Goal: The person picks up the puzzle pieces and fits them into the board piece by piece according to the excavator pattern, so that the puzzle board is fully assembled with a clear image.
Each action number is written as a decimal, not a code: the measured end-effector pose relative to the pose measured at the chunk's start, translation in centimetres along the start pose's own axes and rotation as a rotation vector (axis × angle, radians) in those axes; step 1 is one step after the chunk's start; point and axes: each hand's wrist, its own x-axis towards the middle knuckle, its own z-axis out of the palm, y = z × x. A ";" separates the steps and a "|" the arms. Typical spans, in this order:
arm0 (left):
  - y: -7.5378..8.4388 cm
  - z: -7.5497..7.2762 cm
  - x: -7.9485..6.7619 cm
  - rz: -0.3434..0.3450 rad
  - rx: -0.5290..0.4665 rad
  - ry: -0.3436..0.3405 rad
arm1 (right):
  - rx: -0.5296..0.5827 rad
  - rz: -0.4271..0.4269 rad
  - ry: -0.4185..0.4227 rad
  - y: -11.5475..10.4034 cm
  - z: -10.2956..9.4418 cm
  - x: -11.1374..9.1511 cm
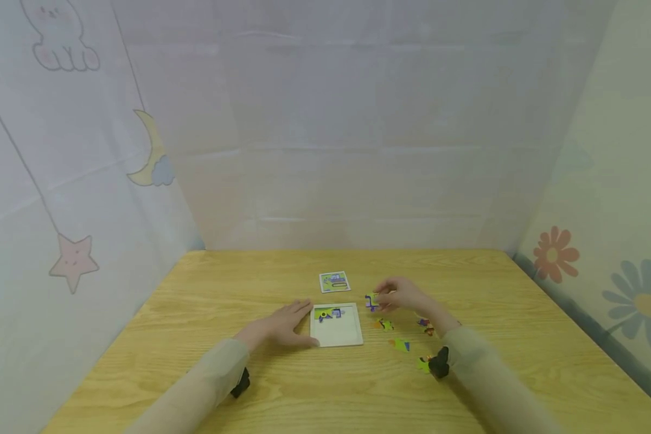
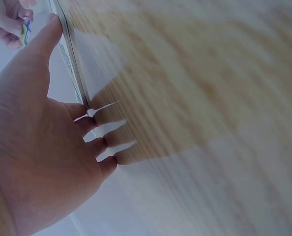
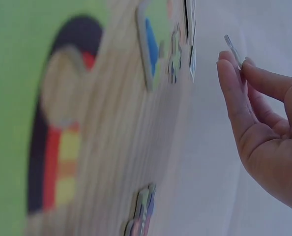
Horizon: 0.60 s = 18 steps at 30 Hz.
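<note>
My right hand [image 1: 401, 294] pinches a green and purple jigsaw puzzle piece [image 1: 371, 302] between thumb and fingers, raised over the table right of a white puzzle tray [image 1: 360, 328]. From the right wrist view, only the thin edge of that puzzle piece [image 3: 233, 50] shows at the fingertips. Along the tray's left side rests my left hand [image 1: 282, 327], thumb at the near corner and fingers toward the far corner, not curled round it. Joined green and purple pieces [image 1: 328, 313] lie in the tray's far left part.
Several loose puzzle pieces lie right of the tray, among them a green one [image 1: 399, 345], a red and purple one [image 1: 426, 326] and one [image 1: 424, 364] beside the right wrist. A small picture card [image 1: 334, 281] lies beyond the tray on the wooden table [image 1: 249, 277].
</note>
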 end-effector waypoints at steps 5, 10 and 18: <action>0.0 0.0 0.0 -0.002 -0.002 -0.004 | -0.036 0.016 -0.004 -0.8 0.9 0.4; -0.1 0.0 -0.1 0.002 -0.004 -0.006 | -0.054 0.020 0.000 -1.3 1.7 1.0; -0.2 0.1 -0.1 0.001 0.002 -0.004 | -0.066 0.046 0.016 -2.0 2.8 1.6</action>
